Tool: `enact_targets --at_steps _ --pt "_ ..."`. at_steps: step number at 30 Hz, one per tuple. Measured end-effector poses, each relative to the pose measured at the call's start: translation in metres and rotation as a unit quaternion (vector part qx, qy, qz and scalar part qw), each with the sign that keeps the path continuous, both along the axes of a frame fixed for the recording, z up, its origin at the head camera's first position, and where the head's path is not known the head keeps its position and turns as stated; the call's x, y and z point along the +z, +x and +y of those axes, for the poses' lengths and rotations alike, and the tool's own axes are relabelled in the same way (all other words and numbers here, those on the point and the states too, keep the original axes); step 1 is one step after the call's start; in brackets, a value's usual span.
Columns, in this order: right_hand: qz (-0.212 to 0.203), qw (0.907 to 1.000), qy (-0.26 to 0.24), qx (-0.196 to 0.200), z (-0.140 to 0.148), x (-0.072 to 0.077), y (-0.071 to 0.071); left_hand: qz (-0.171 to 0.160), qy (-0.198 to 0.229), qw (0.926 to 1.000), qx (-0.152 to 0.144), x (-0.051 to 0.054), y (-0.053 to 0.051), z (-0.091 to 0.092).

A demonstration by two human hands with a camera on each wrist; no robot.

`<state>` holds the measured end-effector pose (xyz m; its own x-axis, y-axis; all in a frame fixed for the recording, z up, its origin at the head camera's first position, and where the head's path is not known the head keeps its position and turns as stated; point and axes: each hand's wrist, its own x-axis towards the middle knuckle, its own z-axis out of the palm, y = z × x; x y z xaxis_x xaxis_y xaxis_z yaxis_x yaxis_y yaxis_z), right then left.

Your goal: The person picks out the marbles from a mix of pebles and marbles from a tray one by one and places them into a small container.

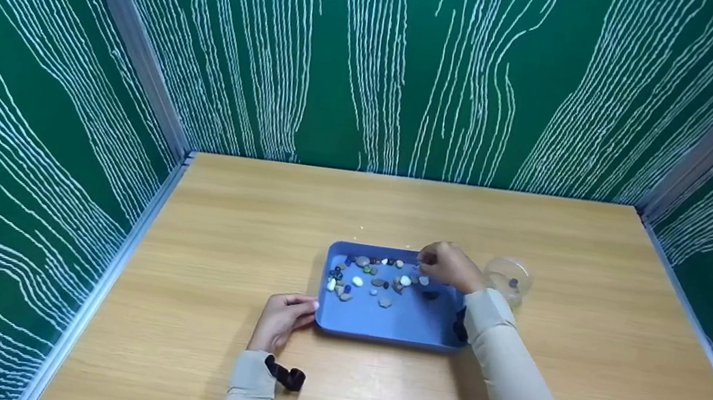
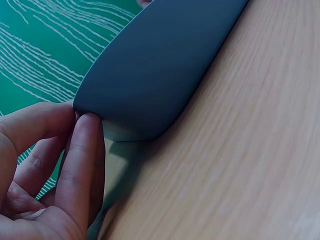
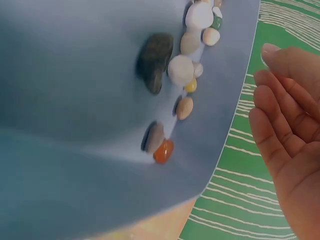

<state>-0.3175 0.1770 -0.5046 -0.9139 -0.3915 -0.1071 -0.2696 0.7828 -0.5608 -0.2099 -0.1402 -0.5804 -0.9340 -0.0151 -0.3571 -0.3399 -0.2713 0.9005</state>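
Observation:
A blue tray [image 1: 408, 327] holds many small stones, white, brown, dark, green and blue. At its front left corner the left hand [image 1: 284, 318] pinches the tray wall; in the left wrist view the thumb and fingertips of that hand [image 2: 60, 165] meet on the tray corner [image 2: 145, 75]. The right hand [image 1: 451, 266] is over the tray's back right part, fingers bent. In the right wrist view a small clear piece [image 3: 264, 61] shows between thumb and forefinger of that hand [image 3: 295, 110], beside the tray wall [image 3: 220, 95]. An orange stone [image 3: 163, 151] lies near the tray's corner.
A clear round container [image 1: 509, 275] with a dark blue stone in it stands right of the tray, beside the right wrist. Tiny pale bits lie on the wooden table [image 1: 244, 213] behind the tray. Green walls with white lines [image 1: 375, 58] border the table.

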Motion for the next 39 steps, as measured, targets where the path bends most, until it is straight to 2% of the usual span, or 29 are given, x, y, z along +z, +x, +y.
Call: enact_targets --at_steps 12,20,35,39 --pt "-0.009 0.9993 -0.029 -0.021 0.024 0.008 0.008 0.022 0.012 0.9997 -0.006 0.000 -0.001 -0.001" --pt "0.009 0.9992 -0.026 -0.030 0.039 0.012 0.013 0.007 0.002 1.0000 -0.003 0.000 -0.001 0.000" --pt "-0.026 0.9970 -0.001 -0.073 0.066 0.017 0.018 0.006 0.001 1.0000 -0.008 0.000 0.000 0.000" --pt "-0.014 0.9977 -0.004 -0.066 0.075 0.015 0.020 0.004 -0.005 0.9999 -0.008 0.000 0.000 -0.001"
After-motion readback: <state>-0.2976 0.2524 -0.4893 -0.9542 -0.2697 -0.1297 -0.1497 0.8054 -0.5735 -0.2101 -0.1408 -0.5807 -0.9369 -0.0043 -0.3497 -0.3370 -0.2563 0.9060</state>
